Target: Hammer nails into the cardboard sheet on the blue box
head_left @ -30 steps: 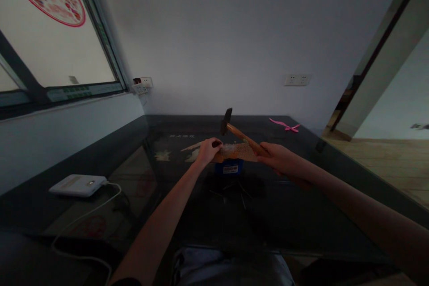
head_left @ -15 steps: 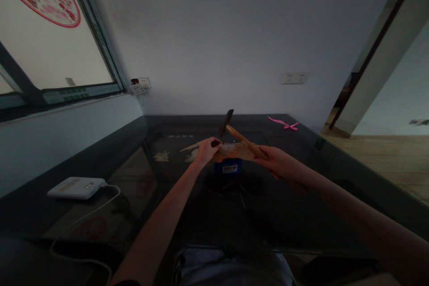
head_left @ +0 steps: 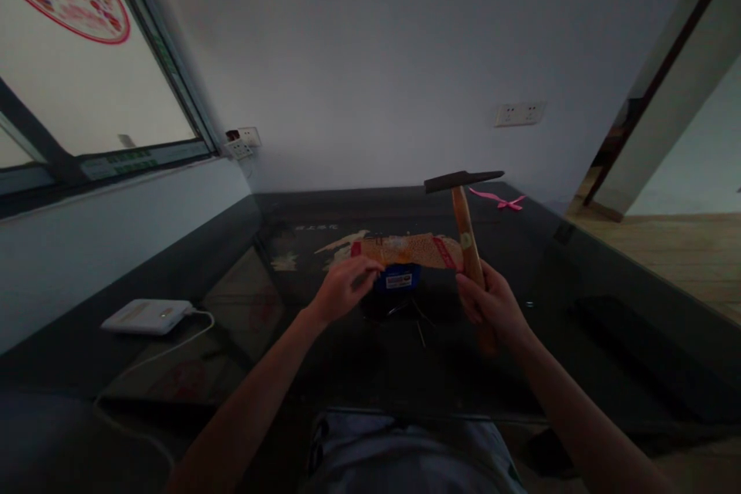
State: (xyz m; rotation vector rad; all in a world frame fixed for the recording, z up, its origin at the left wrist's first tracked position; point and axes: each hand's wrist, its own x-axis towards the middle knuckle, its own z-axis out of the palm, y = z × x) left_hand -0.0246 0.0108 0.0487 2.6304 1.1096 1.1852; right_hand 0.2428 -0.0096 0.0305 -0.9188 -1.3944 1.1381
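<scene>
My right hand is wrapped round the wooden handle of a hammer, whose dark head is raised above the far part of the table. A flat brown speckled piece, red at both ends and shiny in its middle, lies across a small blue box with a white label. My left hand is at the near left edge of that piece, fingers curled and tips close together. Anything pinched there is too small to make out. Thin nail-like pieces lie on the table in front of the box.
The dark glossy table reaches the wall. On its left lies a white power bank with a cable. A pink ribbon lies at the far right, and a dark flat object is nearer on the right.
The hammer has swung up and to the right, from leaning over the speckled piece to nearly upright. My left hand has drawn back towards me from the top of the piece.
</scene>
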